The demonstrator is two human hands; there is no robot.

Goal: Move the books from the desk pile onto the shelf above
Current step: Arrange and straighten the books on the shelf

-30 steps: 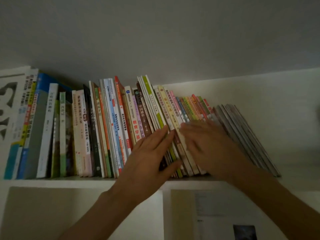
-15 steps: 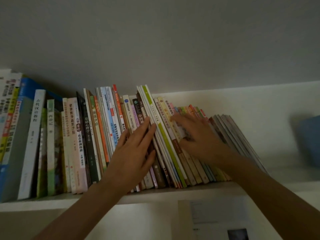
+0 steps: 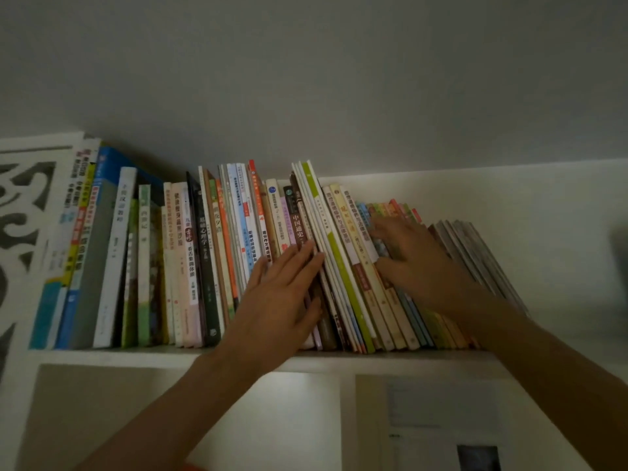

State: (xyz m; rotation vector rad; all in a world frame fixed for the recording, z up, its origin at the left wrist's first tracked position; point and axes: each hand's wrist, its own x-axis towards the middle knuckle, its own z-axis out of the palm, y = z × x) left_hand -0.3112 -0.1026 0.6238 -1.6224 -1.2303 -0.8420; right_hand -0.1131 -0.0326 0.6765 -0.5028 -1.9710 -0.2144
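Note:
A long row of books (image 3: 210, 260) stands on the white shelf (image 3: 102, 355), upright at the left and leaning left toward the right end. My left hand (image 3: 282, 294) lies flat with straight fingers against the spines in the middle of the row, beside a brown book (image 3: 300, 226). My right hand (image 3: 414, 263) presses the thin colourful books (image 3: 394, 212) further right, its fingers spread over their spines. A stack of grey thin books (image 3: 475, 256) leans behind my right hand. The desk pile is out of view.
A white carved panel (image 3: 23, 205) closes the shelf's left end. The shelf's right part (image 3: 571, 334) holds no books, with a dark blurred shape (image 3: 620, 253) at the far right edge. Below the shelf hangs a paper sheet (image 3: 441, 413) on the wall.
The view swung back to the left and slightly up. Both hands stay pressed on the spines; my right hand has slid a little right along the leaning books.

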